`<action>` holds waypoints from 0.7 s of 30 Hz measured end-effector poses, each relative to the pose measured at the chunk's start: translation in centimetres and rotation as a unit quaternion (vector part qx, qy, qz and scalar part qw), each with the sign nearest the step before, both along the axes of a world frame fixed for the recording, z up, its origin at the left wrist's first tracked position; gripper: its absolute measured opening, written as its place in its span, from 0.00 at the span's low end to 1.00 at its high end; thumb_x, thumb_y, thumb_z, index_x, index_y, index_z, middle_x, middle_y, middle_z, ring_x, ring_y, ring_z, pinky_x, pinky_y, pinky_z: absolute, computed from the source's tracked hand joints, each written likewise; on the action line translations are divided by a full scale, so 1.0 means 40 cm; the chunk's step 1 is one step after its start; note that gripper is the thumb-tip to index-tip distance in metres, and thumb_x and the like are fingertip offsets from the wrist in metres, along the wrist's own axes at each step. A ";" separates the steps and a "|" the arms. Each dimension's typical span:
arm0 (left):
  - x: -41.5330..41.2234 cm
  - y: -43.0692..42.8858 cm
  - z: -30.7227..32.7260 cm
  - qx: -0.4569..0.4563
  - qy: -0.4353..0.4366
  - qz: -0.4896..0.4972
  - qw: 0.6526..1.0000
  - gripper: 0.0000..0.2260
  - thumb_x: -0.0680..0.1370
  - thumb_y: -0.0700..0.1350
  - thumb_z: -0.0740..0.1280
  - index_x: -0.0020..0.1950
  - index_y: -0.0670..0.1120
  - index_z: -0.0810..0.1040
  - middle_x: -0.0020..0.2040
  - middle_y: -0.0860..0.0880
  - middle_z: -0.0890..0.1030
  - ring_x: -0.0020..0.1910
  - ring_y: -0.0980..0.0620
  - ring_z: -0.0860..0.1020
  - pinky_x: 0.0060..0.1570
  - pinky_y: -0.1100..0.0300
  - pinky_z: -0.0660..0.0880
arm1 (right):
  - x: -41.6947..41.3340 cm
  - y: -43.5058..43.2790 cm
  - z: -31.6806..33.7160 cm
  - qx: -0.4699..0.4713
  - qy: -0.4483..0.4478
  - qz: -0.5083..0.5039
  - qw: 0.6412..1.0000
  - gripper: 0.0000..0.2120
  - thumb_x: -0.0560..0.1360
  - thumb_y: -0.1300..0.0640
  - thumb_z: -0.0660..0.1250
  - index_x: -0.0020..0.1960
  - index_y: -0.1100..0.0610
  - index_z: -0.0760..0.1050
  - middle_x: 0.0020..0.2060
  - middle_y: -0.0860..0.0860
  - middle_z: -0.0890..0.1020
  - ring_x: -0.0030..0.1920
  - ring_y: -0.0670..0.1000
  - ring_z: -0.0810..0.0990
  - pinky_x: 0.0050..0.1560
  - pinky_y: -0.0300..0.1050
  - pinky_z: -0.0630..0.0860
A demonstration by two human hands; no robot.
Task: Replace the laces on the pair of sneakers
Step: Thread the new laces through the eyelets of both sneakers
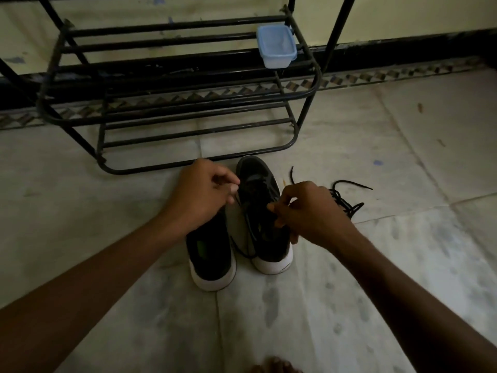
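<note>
Single head view, facing forward and down, close above floor

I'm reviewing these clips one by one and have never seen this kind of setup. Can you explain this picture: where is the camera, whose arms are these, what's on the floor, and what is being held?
There is no machine here. A person wears one wide-angle camera on the head, looking down at their own bare arms. On the tiled floor two black sneakers with white soles stand side by side. The left hand and the right hand each pinch the lace of the sneaker on the right. The other sneaker sits partly under the left hand; whether it has a lace cannot be told. A loose black lace lies on the floor beyond the right hand. Behind stands a black metal rack with a small plastic container on it.
</note>
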State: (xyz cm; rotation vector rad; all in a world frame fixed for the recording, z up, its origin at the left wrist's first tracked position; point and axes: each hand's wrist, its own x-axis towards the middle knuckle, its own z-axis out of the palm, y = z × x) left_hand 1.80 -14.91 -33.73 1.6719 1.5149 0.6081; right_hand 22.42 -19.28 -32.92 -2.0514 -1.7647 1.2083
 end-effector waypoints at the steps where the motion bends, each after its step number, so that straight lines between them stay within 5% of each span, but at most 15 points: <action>1: -0.010 0.003 0.004 0.033 0.026 -0.007 0.999 0.04 0.78 0.39 0.72 0.48 0.47 0.85 0.36 0.53 0.84 0.35 0.60 0.83 0.38 0.73 0.76 | -0.016 0.003 -0.010 0.007 -0.024 -0.012 1.000 0.13 0.78 0.46 0.69 0.49 0.56 0.77 0.41 0.52 0.85 0.30 0.47 0.85 0.36 0.43 0.84; 3: -0.024 0.010 0.010 0.083 0.071 -0.016 0.994 0.04 0.78 0.40 0.72 0.48 0.48 0.86 0.35 0.58 0.81 0.35 0.62 0.82 0.38 0.75 0.74 | -0.051 0.004 -0.031 0.011 -0.057 -0.011 0.998 0.17 0.76 0.42 0.70 0.53 0.55 0.74 0.43 0.51 0.82 0.31 0.49 0.85 0.32 0.43 0.83; 6: -0.024 0.017 0.001 0.074 0.084 -0.021 0.993 0.04 0.79 0.42 0.71 0.44 0.47 0.84 0.35 0.56 0.82 0.34 0.62 0.81 0.38 0.72 0.75 | -0.084 0.001 -0.069 0.024 -0.114 0.010 0.993 0.19 0.73 0.42 0.74 0.53 0.53 0.72 0.48 0.53 0.79 0.42 0.52 0.82 0.40 0.48 0.84; 11: 0.007 0.017 -0.012 -0.087 -0.125 0.024 0.988 0.05 0.83 0.41 0.66 0.49 0.41 0.76 0.39 0.44 0.86 0.38 0.47 0.86 0.38 0.56 0.80 | -0.071 -0.007 -0.079 0.080 -0.054 -0.044 0.994 0.09 0.71 0.57 0.73 0.42 0.50 0.73 0.41 0.50 0.80 0.40 0.51 0.81 0.42 0.53 0.84; 15: 0.049 0.005 0.003 -0.134 -0.247 0.011 0.960 0.07 0.86 0.44 0.60 0.54 0.40 0.72 0.46 0.43 0.87 0.46 0.45 0.87 0.49 0.49 0.80 | -0.033 -0.024 -0.032 0.144 0.018 -0.019 0.989 0.09 0.72 0.59 0.75 0.41 0.49 0.76 0.38 0.46 0.82 0.37 0.43 0.81 0.39 0.39 0.80; 21: 0.088 0.023 -0.008 -0.131 -0.199 -0.099 0.966 0.07 0.85 0.42 0.60 0.48 0.45 0.74 0.42 0.51 0.84 0.45 0.54 0.83 0.45 0.55 0.79 | 0.004 -0.034 0.004 0.264 0.088 -0.086 0.957 0.07 0.76 0.59 0.74 0.44 0.51 0.77 0.37 0.45 0.83 0.36 0.42 0.82 0.36 0.34 0.77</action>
